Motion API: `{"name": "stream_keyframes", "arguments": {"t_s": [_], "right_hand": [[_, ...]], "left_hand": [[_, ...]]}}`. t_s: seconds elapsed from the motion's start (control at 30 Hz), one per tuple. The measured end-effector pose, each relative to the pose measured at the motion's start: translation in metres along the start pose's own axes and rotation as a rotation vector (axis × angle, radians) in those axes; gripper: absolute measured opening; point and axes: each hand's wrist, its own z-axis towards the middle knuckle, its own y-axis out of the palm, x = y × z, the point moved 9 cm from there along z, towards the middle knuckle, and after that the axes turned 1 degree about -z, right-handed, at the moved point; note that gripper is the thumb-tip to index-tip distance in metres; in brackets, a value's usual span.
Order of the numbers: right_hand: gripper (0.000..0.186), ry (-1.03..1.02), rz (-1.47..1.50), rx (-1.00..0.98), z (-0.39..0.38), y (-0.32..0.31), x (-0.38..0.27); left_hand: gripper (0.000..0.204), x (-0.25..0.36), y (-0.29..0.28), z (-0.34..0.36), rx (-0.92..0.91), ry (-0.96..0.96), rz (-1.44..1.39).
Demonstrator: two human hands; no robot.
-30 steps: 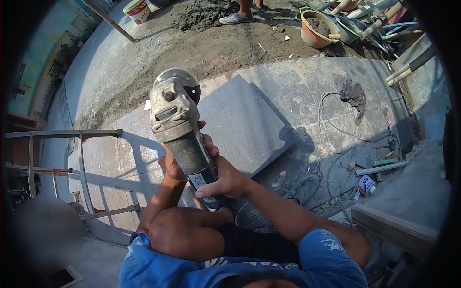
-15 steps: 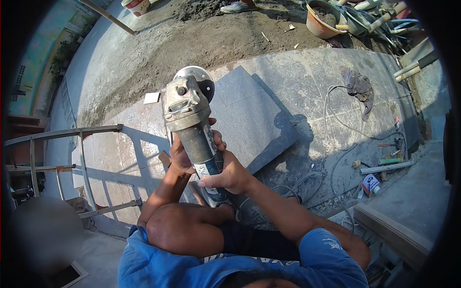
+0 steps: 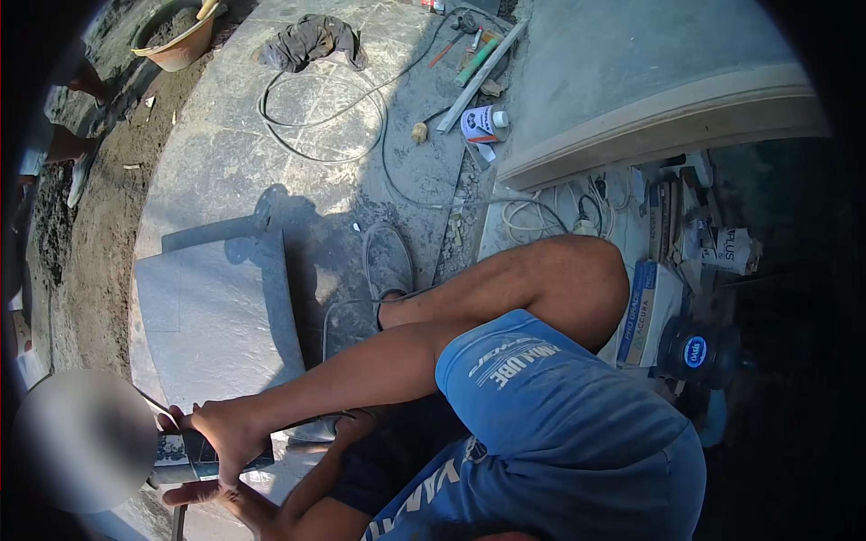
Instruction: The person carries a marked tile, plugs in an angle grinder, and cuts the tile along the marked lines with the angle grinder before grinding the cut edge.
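My right hand (image 3: 234,433) grips the dark body of the angle grinder (image 3: 188,458) at the lower left; the grinder's head is hidden by a blurred round patch. My left hand (image 3: 236,505) is just below it, fingers against the tool, partly hidden. Beside my hands lie two stacked grey stone tiles (image 3: 207,325), the upper one with faint straight lines. A grey cable (image 3: 379,108) loops across the paving to the right of the tiles, running past my shoe (image 3: 388,252) and my bent leg.
At the top lie a dark rag (image 3: 311,43), a green tube (image 3: 478,61), a white bottle (image 3: 483,124) and a light strip. A co-worker's legs (image 3: 70,144) and a bucket of mortar (image 3: 171,45) are upper left. A wooden-edged step (image 3: 649,135), cartons and a water jug (image 3: 695,352) are right.
The view has swung sharply right, so the step and cartons now show more. The grinder, earlier raised upright centrally in both hands, now sits at the lower left, mostly out of sight.
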Motion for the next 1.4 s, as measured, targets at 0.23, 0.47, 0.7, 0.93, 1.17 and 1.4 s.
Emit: {"name": "stream_keyframes", "arguments": {"t_s": [0.23,0.47,0.7,0.93,1.17,1.4], "right_hand": [[0.107,-0.147,-0.280,-0.038,0.006,-0.010,-0.017],[0.089,0.185,0.231,-0.359,-0.010,-0.064,-0.015],[0.050,0.179,0.075,-0.107,-0.002,-0.156,-0.019],[0.060,0.308,-0.740,0.536,-0.015,-0.336,0.067],[0.058,0.671,-0.948,0.765,-0.005,-0.408,0.144],[0.067,0.611,-0.925,0.825,0.021,-0.388,0.171]], "left_hand": [[0.084,0.032,0.002,0.031,-0.033,0.014,0.130],[0.084,0.047,0.072,0.111,-0.265,-0.092,0.084],[0.101,-0.061,0.120,0.187,-0.520,-0.495,0.538],[0.101,-0.050,-0.012,0.182,-0.409,-0.668,1.282],[0.097,-0.007,-0.096,0.137,-0.049,-0.744,1.224],[0.102,0.008,-0.119,0.115,0.207,-0.759,1.289]]}}
